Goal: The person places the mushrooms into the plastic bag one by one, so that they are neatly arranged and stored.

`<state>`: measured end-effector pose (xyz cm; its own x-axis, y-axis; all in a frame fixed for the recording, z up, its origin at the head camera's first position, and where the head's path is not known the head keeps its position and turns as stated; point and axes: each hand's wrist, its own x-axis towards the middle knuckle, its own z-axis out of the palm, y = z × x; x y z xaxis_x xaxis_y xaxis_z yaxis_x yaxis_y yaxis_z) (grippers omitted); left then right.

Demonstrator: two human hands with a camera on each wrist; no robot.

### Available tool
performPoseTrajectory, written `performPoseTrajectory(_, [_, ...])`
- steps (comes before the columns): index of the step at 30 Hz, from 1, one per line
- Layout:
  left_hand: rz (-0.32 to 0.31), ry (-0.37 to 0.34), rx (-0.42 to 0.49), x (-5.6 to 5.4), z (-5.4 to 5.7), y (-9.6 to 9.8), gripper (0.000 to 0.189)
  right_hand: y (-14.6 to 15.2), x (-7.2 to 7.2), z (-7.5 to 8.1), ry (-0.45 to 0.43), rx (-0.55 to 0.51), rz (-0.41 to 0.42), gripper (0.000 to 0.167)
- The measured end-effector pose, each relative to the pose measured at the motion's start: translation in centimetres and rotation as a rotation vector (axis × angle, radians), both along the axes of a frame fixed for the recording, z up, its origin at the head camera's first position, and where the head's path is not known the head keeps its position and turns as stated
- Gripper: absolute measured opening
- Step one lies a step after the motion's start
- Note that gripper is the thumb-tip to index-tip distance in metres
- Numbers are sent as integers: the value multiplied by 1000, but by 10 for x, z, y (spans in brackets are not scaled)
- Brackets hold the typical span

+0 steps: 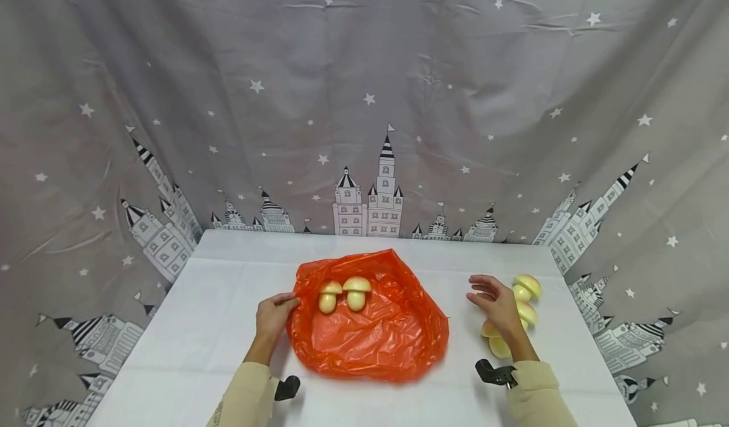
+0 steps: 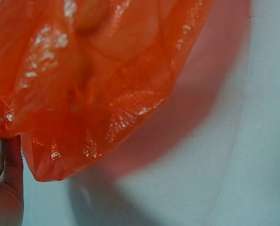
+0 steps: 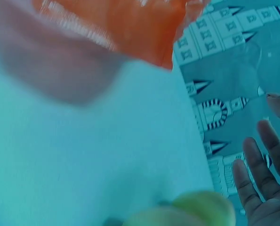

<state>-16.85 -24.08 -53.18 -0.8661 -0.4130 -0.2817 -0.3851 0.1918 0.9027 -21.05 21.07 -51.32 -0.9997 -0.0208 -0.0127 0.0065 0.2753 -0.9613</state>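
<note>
A red plastic bag [image 1: 376, 345] lies spread with its mouth facing up, holding two yellow toy mushrooms, one on the left [image 1: 328, 297] and one beside it [image 1: 356, 293]. My left hand [image 1: 274, 318] pinches the bag's left rim between thumb and fingers. In the left wrist view, the bag [image 2: 97, 94] hides those fingertips. Over on the right, my right hand [image 1: 501, 313] hovers with fingers extended and nothing in it. Several more mushrooms [image 1: 528, 284] lie under and beside it, partly covered by the hand. The right wrist view shows its spread fingers [image 3: 256, 160].
A white table [image 1: 188, 326] carries everything. Behind and at both sides hangs a grey curtain [image 1: 285, 129] printed with castles and stars. Black wrist mounts [image 1: 494, 373] project inward from both sleeves, low over the table.
</note>
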Motion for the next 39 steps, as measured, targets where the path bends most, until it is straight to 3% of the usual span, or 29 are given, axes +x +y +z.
performPoseTrajectory(12, [-15,9,-6,-1,-1,1,32,28,13,-15,72,91,-102,42])
performPoseTrajectory(19, [3,-2,3,-2,-1,4,30,34,21,-26,139,32,-105,38])
performPoseTrajectory(26, [-9,11,-12,-3,-1,4,31,31,30,-36,130,18,-119,40])
performPoseTrajectory(39, [-11,4,13,-2,1,4,33,26,35,-52,51,142,-96,41])
